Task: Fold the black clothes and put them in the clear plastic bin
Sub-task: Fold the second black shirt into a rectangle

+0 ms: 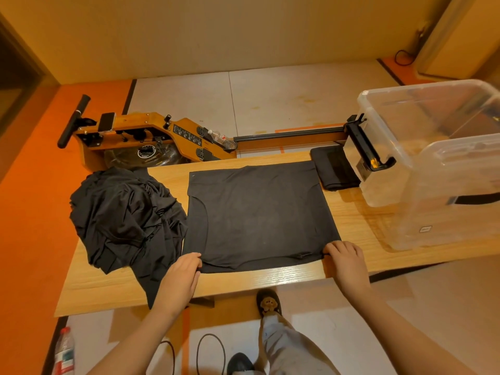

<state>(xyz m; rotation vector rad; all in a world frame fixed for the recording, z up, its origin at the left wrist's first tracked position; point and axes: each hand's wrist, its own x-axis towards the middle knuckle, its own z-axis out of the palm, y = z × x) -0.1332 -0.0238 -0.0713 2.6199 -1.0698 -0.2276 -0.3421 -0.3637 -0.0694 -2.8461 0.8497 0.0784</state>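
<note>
Down on the floor at the far left stands a plastic water bottle [64, 353] with a red cap. Beyond the table, a wooden rowing machine [151, 136] lies along the floor, and a second small bottle [220, 138] rests on its frame.

On the left end of the wooden table [270, 280] sits a crumpled heap of black clothes [121, 212], with part of it hanging over the near edge. Just beside the heap, and touching it along one side, a black garment [259, 212] is spread flat across the middle of the table, partly folded, with one layer turned over along its left side.

The left hand [184, 269] pinches the garment's near left corner, fingers curled onto the cloth. The right hand [343, 255] grips the near right corner in the same way, knuckles up and fingertips tucked at the hem. Both forearms reach in from the bottom of the view.

Below the table edge, between the arms, a dark shoe [267, 301] carries a small toy figure on its top.

Further right, a folded black piece [335, 169] lies at the far edge of the table, just outside the clear plastic bin [433, 163]. The bin stands upright and lidless on the right end of the table.
</note>
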